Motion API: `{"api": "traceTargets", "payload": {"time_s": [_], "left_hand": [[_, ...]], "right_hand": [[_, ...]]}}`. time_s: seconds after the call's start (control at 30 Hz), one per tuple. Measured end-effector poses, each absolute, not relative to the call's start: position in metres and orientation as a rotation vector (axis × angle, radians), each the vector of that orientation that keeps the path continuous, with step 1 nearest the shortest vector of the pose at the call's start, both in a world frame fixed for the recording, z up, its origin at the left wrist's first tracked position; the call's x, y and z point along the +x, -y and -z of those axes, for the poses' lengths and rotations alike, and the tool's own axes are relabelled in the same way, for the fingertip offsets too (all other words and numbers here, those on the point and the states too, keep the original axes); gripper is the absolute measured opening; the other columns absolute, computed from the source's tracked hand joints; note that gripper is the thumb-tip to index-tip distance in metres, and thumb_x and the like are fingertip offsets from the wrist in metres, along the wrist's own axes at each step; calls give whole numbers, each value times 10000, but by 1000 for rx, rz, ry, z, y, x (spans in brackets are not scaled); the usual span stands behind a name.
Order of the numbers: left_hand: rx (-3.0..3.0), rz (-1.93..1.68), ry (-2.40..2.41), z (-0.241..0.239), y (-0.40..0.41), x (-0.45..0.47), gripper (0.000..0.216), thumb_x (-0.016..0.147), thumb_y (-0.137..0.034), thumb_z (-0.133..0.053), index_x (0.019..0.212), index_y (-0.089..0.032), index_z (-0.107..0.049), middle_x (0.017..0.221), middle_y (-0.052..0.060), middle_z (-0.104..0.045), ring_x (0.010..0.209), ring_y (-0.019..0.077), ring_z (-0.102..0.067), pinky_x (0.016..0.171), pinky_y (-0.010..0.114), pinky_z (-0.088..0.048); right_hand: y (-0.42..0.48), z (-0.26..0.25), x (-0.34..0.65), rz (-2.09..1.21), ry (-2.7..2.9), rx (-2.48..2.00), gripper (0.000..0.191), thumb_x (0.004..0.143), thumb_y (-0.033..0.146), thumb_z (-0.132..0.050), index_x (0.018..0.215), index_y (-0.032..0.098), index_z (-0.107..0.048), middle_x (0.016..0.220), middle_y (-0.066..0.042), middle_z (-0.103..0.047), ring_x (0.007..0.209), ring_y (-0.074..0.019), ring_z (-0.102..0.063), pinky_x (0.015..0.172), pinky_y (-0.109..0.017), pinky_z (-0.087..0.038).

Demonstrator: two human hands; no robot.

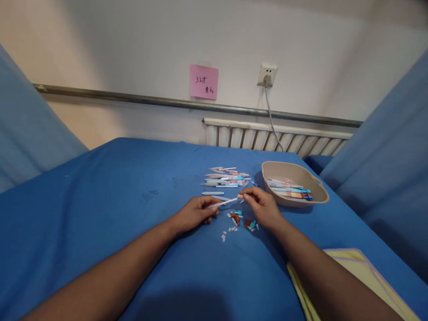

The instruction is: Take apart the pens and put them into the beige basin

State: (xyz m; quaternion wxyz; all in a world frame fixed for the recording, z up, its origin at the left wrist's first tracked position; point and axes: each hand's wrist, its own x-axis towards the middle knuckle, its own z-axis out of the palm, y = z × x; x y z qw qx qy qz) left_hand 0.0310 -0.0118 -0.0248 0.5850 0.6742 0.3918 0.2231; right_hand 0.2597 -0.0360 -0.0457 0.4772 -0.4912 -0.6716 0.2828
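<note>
My left hand (194, 213) is closed around a thin white pen refill (227, 202), which points right and slightly up. At its far end my right hand (262, 204) pinches a small pinkish pen part (240, 196); fingers partly hide it, and I cannot tell whether the two are joined. Beyond the hands lies a pile of pen barrels and refills (225, 179), with a pale blue barrel (212, 193) nearer. Below the hands are small brown pieces (236, 218), teal pieces (253, 224) and white pen tips (224, 237), loosely scattered.
A beige plastic basket (290, 168) holding several pens (290, 191) stands at the right. A yellow cloth (351, 263) lies under my right forearm on the blue-covered table (100, 214). Behind are a white radiator (261, 133) and a plugged-in cable (272, 118); blue curtains (394, 133) flank the table.
</note>
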Motion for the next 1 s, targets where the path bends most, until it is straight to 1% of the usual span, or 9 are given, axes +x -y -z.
{"api": "traceTargets", "payload": {"time_s": [0.1,0.3,0.4,0.67,0.83,1.0], "left_hand": [[1575,-533,-921,25,11,31,397,795,-393,-594,1097,-137,-621,785,11,-572,564,71,-460,522,204,-385],[1604,-514,-904,28,10,30,397,809,-401,-580,1103,-137,-612,767,9,-563,580,79,-465,536,203,-396],[1620,-516,-893,29,10,30,371,816,-389,-573,1091,-145,-620,781,12,-570,575,76,-460,538,202,-394],[1678,-472,-865,27,14,32,377,837,-381,-547,1129,-155,-622,772,25,-592,643,105,-501,570,208,-416],[1710,-452,-850,26,16,33,369,841,-360,-547,1147,-165,-615,778,23,-599,648,105,-504,580,209,-423],[1721,-428,-811,24,20,34,315,839,-361,-557,1075,-170,-643,817,22,-619,615,89,-484,574,199,-417]], "right_hand": [[36,47,262,-614,1642,-1210,186,851,291,-507,881,187,-659,820,-29,-649,710,-153,-569,664,-273,-440],[38,45,260,-544,1778,-1185,170,858,243,-497,888,207,-661,847,-42,-647,800,-177,-593,728,-300,-450],[39,44,260,-517,1784,-1165,177,864,239,-490,893,210,-662,847,-41,-648,797,-177,-594,724,-302,-450],[44,41,254,-529,1861,-1174,182,873,259,-488,884,214,-664,813,-35,-637,771,-169,-589,705,-292,-456],[49,37,252,-506,1927,-1145,168,884,250,-489,894,208,-652,805,-36,-621,777,-169,-586,711,-288,-450],[56,32,248,-590,2043,-1074,159,884,195,-472,925,211,-624,846,-38,-602,793,-165,-574,723,-292,-455]]}}
